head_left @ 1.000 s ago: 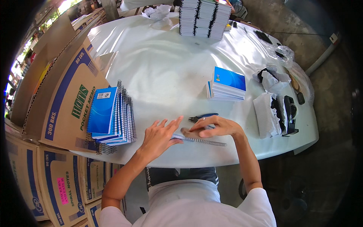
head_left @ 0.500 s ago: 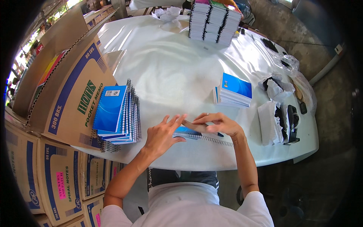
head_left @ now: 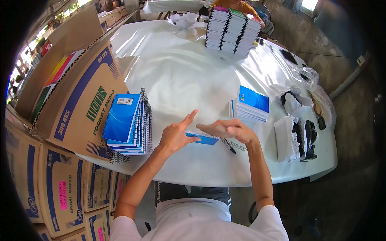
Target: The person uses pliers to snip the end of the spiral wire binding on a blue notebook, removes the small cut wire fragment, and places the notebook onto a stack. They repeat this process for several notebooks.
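A blue-covered spiral notebook [head_left: 207, 139] is tipped on the table in front of me, its bound edge toward the far side. My left hand [head_left: 176, 134] is at its left end, thumb against the cover and the other fingers stretched out and spread. Over the bound edge lies my right hand [head_left: 227, 130], flat with fingers extended. From the notebook's right end a loose wire coil [head_left: 236, 145] sticks out. A dark pen-like tool [head_left: 231, 149] shows under my right hand; whether it is held or lying there I cannot tell.
Left stand a stack of blue notebooks with coils [head_left: 124, 122] and an open cardboard box [head_left: 86, 100]. A smaller blue notebook stack [head_left: 253, 103] is at right, near a tape dispenser [head_left: 309, 140]. Tall notebook stacks [head_left: 232, 30] stand at the far edge, before another person [head_left: 241, 6].
My right hand has slid over the notebook's bound edge, its fingers turned flatter. More of the blue cover shows now. The whole view has shifted slightly, with table things appearing lower.
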`<move>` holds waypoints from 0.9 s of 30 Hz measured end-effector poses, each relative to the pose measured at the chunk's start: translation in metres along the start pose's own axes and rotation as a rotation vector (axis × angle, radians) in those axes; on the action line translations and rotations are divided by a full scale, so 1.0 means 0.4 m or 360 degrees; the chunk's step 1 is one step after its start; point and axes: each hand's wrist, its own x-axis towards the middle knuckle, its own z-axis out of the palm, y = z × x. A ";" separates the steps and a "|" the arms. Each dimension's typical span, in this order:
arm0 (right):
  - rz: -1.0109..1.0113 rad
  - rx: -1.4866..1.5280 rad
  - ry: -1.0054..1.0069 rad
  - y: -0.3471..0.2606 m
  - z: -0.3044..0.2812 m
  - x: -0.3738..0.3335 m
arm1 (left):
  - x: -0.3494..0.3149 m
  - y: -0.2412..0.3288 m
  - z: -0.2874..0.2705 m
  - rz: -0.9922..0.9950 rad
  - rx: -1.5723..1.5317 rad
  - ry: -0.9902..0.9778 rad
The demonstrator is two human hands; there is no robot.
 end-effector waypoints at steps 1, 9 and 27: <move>-0.0033 0.0051 -0.0005 0.000 -0.002 0.002 | 0.012 -0.010 0.013 0.0022 -0.0124 0.0053; 0.0040 -0.0108 0.0013 0.028 -0.029 0.046 | 0.043 -0.091 0.092 0.0066 -0.0815 0.0314; 0.0072 0.0014 0.0064 -0.001 -0.010 0.089 | 0.039 -0.130 0.118 -0.0014 -0.1227 0.0055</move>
